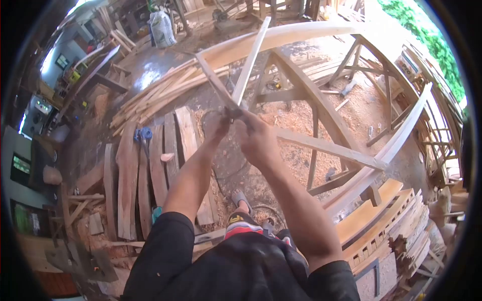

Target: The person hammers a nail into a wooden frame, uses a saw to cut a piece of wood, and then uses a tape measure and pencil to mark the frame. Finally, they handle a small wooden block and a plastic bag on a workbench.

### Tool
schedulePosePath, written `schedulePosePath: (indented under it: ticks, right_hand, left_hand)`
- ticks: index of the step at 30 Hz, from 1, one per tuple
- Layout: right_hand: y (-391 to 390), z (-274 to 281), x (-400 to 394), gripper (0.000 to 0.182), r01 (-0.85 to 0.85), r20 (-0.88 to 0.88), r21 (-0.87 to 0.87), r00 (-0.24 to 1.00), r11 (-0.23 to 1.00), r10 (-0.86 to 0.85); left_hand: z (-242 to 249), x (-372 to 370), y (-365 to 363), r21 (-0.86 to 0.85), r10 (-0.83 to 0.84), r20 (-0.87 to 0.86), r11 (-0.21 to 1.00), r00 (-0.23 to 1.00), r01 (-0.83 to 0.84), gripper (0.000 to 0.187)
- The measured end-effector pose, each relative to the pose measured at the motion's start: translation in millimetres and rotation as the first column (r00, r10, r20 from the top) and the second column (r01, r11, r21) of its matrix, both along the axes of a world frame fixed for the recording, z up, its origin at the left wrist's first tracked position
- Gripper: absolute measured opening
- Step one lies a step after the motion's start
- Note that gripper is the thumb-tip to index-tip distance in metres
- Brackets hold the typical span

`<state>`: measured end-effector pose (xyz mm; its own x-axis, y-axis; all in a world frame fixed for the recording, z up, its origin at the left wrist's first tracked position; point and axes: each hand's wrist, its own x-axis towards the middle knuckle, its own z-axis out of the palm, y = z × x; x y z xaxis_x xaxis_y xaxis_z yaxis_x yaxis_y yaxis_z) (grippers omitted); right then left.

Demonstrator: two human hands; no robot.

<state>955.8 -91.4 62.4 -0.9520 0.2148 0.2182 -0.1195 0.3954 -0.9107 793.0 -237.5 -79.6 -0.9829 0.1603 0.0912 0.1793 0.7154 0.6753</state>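
In front of my body, my left hand and my right hand are close together, both closed. A long pale wooden strip rises from them, tilted away and slightly right. A darker wooden strip slants up to the left and meets the pale one at my fingers. My right hand is wrapped near that crossing; my left fingers are blurred around the lower end. Whether the two strips are joined cannot be made out. Beyond them a broad curved plank rests on a wooden trestle.
Several rough boards lie at left, with a blue tool on one. A pile of thin strips is farther back. At right, a long curved beam lies across supports near stacked slatted pieces. Wood shavings cover the floor.
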Motion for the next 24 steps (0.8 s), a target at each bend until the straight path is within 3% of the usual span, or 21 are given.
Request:
schedulePosePath:
  ticks: [1, 3, 4, 5, 6, 8, 9, 10, 11, 12, 13, 14, 15, 16, 17, 19, 20, 21, 22, 24]
  right_hand:
    - [-0.4, 8.9, -1.1, 0.036, -0.005, 0.096, 0.061, 0.995, 0.998, -0.001]
    - [11.2, -5.0, 48.6, 0.037, 0.038, -0.051, 0.088, 0.998, 0.995, -0.034]
    - [20.9, 9.2, 97.4, 0.037, 0.029, 0.087, 0.009, 0.996, 1.000, -0.030]
    - [33.6, -0.8, 148.6, 0.038, 0.053, 0.086, 0.016, 0.995, 0.998, -0.054]
    - [46.3, 2.9, 201.3, 0.040, 0.050, 0.180, -0.039, 0.983, 0.998, -0.042]
    - [67.9, 30.0, 294.3, 0.038, 0.059, 0.156, 0.113, 0.985, 0.992, -0.077]
    - [66.6, 49.7, 314.3, 0.036, 0.056, 0.132, 0.102, 0.989, 0.993, -0.070]
    - [66.6, 61.3, 323.4, 0.036, 0.043, 0.115, 0.091, 0.992, 0.995, -0.054]
    - [65.6, 56.0, 301.9, 0.038, 0.079, -0.019, 0.114, 0.997, 0.990, -0.077]
    - [62.8, 52.2, 260.6, 0.038, 0.033, 0.219, 0.014, 0.975, 0.999, -0.035]
    - [49.8, 7.0, 207.9, 0.037, 0.079, 0.140, -0.127, 0.988, 0.989, -0.061]
    - [39.1, 10.7, 149.3, 0.037, 0.043, 0.282, -0.029, 0.959, 0.999, -0.033]
    - [24.8, -12.4, 86.8, 0.039, 0.002, 0.048, -0.128, 0.999, 0.992, 0.004]
    - [18.7, 4.5, 44.9, 0.040, -0.041, 0.171, -0.028, 0.984, 0.999, 0.045]
    - [8.4, 10.0, 10.1, 0.038, -0.041, 0.126, -0.041, 0.991, 0.998, 0.046]
    - [5.6, 28.5, -0.4, 0.032, -0.027, 0.128, 0.043, 0.992, 0.999, 0.021]
    - [10.7, 13.7, 8.2, 0.029, -0.060, 0.087, -0.010, 0.994, 0.998, 0.061]
    - [14.4, -11.7, 32.1, 0.027, -0.024, -0.127, 0.026, 0.992, 0.999, 0.027]
    - [23.7, -2.8, 81.6, 0.034, -0.003, -0.036, -0.055, 0.999, 0.998, 0.001]
    - [47.0, 0.3, 178.6, 0.043, 0.003, 0.066, 0.002, 0.998, 1.000, -0.003]
  left_hand:
    - [8.7, -3.9, 1.3, -0.122, 0.046, 0.112, 0.992, 0.993, -0.032, 0.060]
    - [21.7, 4.8, 6.1, -0.113, 0.087, 0.113, 0.991, 0.990, -0.074, 0.062]
    - [26.1, 6.7, 8.7, -0.102, 0.112, 0.120, 0.990, 0.986, -0.100, 0.065]
    - [20.4, 5.1, 6.6, -0.073, 0.073, 0.096, 0.995, 0.993, -0.066, 0.062]
    - [7.2, -0.5, 2.6, -0.192, 0.023, 0.011, 0.981, 1.000, -0.020, 0.054]
    - [-20.5, -17.8, -2.5, -0.434, -0.116, -0.137, 0.900, 0.984, 0.045, 0.039]
    - [-7.3, -10.6, 2.6, -0.502, -0.122, -0.145, 0.864, 0.982, 0.034, 0.022]
    - [-2.8, -5.5, -1.4, -0.442, -0.110, -0.100, 0.895, 0.989, 0.055, 0.019]
    - [2.5, -4.8, -2.1, -0.381, -0.115, -0.061, 0.921, 0.991, 0.084, 0.016]
    - [8.6, -9.3, 0.3, -0.314, -0.129, -0.036, 0.943, 0.991, 0.111, 0.015]
    - [-3.0, -16.8, -6.2, -0.352, -0.243, -0.210, 0.922, 0.947, 0.158, 0.015]
    - [-19.2, -25.5, -12.1, -0.391, -0.361, -0.378, 0.897, 0.853, 0.207, 0.016]
    - [-22.2, -32.4, -14.1, -0.378, -0.318, -0.309, 0.906, 0.896, 0.191, 0.018]
    - [-27.2, -32.5, -14.6, -0.373, -0.284, -0.222, 0.909, 0.933, 0.188, 0.021]
    - [-20.4, -20.2, -10.1, -0.078, -0.246, -0.097, 0.968, 0.964, 0.239, 0.021]
    - [-34.9, -29.9, -18.8, 0.173, -0.211, -0.100, 0.959, 0.972, 0.226, 0.023]
    - [-61.8, -40.7, -21.3, 0.135, -0.174, -0.239, 0.968, 0.955, 0.211, 0.023]
    - [-50.5, -38.9, -15.1, -0.185, -0.150, -0.191, 0.976, 0.970, 0.115, 0.025]
    - [-30.6, -29.5, -9.0, -0.482, -0.103, -0.160, 0.876, 0.982, 0.014, 0.027]
    - [0.1, -12.1, -3.6, -0.488, -0.184, -0.084, 0.865, 0.979, 0.120, 0.029]
